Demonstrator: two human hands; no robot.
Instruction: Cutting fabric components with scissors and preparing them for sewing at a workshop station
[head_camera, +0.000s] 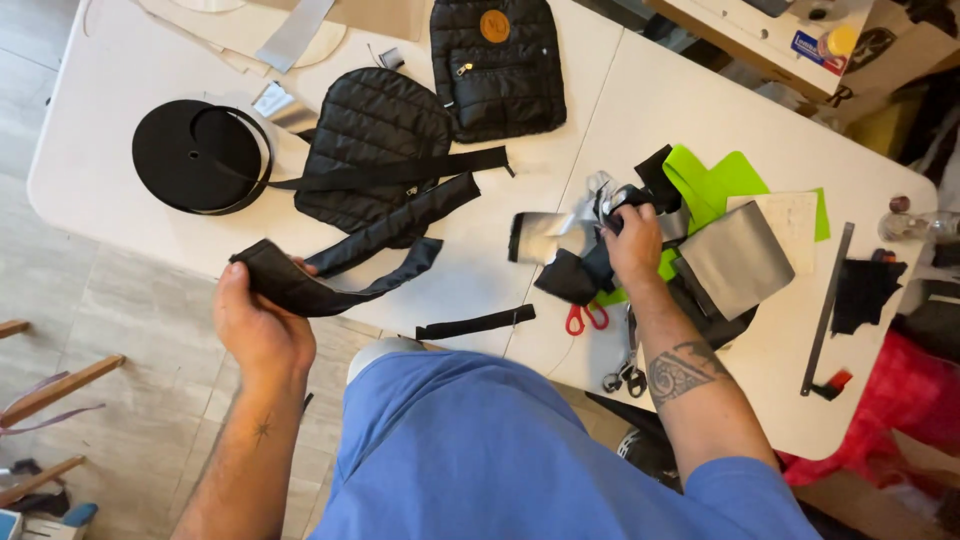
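Note:
My left hand (258, 325) grips a black quilted fabric strap (330, 270) at the table's front edge; the strap runs up toward a black quilted bag panel (370, 140). My right hand (635, 243) is closed on a bunch of black and silver fabric scraps (575, 235) in the pile at the table's middle right. A black webbing strip (400, 170) crosses the panel from a big roll of black webbing (200, 155) on the left.
A finished black quilted bag (497, 65) lies at the back. Neon green pieces (715, 180), a grey fabric piece (738, 258), red-handled scissors (585, 318), a long ruler (830, 300) and a short black strap (475, 322) lie about. Wooden chair parts (50, 390) stand on the floor at left.

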